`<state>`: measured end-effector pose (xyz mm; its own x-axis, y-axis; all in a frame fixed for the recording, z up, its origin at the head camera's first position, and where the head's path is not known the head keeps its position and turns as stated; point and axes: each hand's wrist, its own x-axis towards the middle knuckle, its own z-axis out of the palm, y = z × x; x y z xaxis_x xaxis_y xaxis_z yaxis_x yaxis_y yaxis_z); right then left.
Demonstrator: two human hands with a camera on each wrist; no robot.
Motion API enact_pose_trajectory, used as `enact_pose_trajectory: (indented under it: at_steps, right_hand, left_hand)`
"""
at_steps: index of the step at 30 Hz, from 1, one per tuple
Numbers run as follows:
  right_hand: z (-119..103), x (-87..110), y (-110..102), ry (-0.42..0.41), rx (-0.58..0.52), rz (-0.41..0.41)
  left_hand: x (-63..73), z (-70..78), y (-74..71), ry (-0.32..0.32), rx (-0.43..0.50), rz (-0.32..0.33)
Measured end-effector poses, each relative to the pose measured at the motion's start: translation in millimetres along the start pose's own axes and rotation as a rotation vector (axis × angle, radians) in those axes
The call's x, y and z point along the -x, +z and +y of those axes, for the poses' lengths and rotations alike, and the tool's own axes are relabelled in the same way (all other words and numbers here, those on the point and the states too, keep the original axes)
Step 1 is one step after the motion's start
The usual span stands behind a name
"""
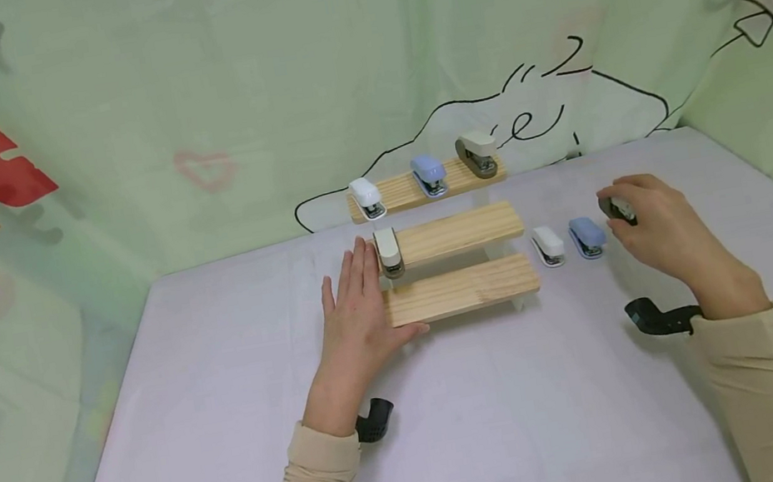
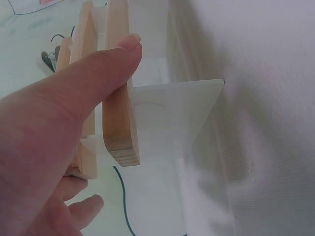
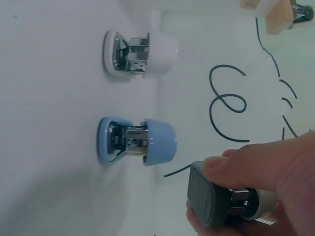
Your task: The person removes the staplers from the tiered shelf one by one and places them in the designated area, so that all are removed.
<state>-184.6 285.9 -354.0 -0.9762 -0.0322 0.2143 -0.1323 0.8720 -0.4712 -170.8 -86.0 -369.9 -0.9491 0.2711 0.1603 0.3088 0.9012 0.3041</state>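
My left hand [image 1: 360, 312] rests against the left end of a stepped wooden rack [image 1: 470, 287], its fingers straight along the side. Its thumb lies on the front edge of the lowest board [image 2: 115, 108]. Beside those fingertips, a grey-and-white mini stapler [image 1: 389, 253] stands at the left of the middle board. My right hand [image 1: 658, 232] holds another grey-and-white stapler [image 3: 209, 196] over the right of the table, its dark base turned outward. Just left of that hand, a blue stapler [image 1: 587, 237] and a white stapler [image 1: 548, 246] stand on the table.
On the top board stand a white stapler [image 1: 367, 198], a blue stapler [image 1: 430, 175] and a grey-and-white stapler [image 1: 477, 153]. Translucent supports [image 2: 177, 103] carry the boards. A printed curtain [image 1: 255, 85] hangs behind the white-covered table [image 1: 507, 424].
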Motion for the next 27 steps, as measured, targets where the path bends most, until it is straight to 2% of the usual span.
enact_pose_trajectory:
  at_steps: [10, 16, 27]
  right_hand:
    - [19, -2.4, 7, 0.018, -0.002, -0.041]
    - [26, -2.7, 12, 0.000, -0.011, -0.034]
    - [37, -3.3, 15, 0.020, -0.005, -0.051]
  left_hand:
    - [0.2, 0.3, -0.3, 0.000, 0.001, 0.000]
    - [-0.2, 0.3, -0.2, -0.003, 0.004, -0.003]
    - [-0.3, -0.1, 0.5, 0.005, 0.001, 0.013]
